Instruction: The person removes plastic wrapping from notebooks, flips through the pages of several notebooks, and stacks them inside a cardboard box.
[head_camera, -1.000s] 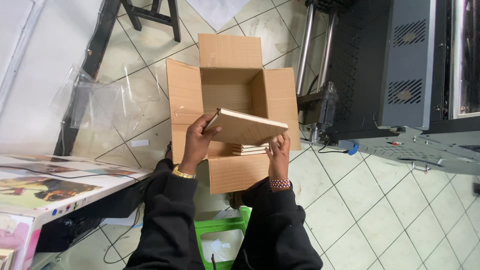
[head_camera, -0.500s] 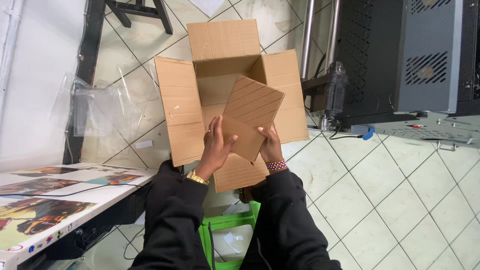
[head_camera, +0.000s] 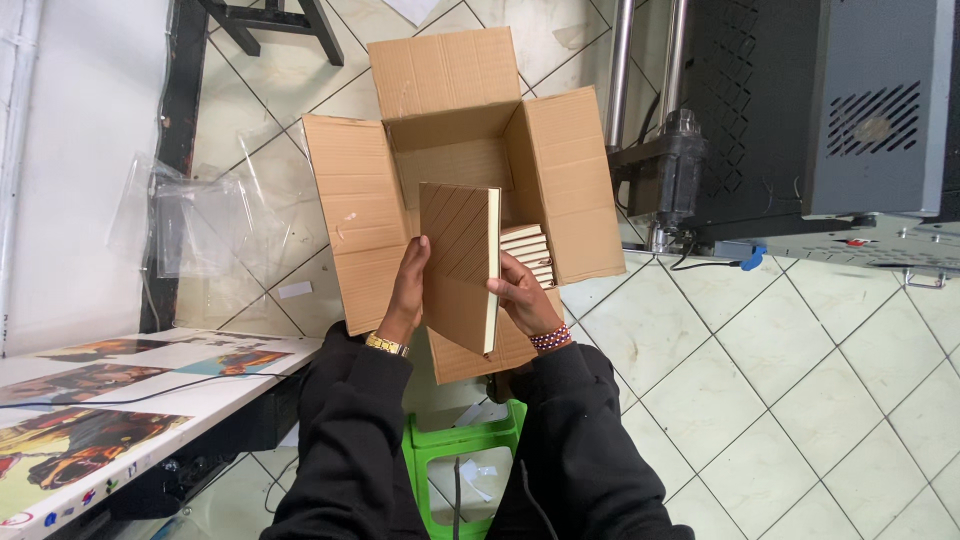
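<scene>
1. Prints (head_camera: 110, 400): colour sheets lie flat on a white table (head_camera: 250, 385) at far left; clear bags (head_camera: 200, 225) sit on the tiled floor beyond it.
2. Left hand (head_camera: 408, 290): fingers closed on the left edge of the book (head_camera: 458, 260), thumb on the brown cover.
3. Book: a brown hardback with diagonal grooves, held upright over the front of the box (head_camera: 455, 170) and above the box's front flap. Its long axis runs near vertical in the view, leaning slightly; the cream page edge faces right, the cover faces the camera.
4. Right hand (head_camera: 522, 298): fingers closed on the page edge, low on the book; a beaded band is at the wrist.
5. Stack (head_camera: 530, 255): more books of the same kind lie flat inside the box, just right of the held one.
6. Progress, as judged: one book is out of the open box and in both hands; the stack remains inside.
7. Stool (head_camera: 465, 440): green, under the box, between the sleeves.
8. Machine (head_camera: 800, 120): dark, at right.
</scene>
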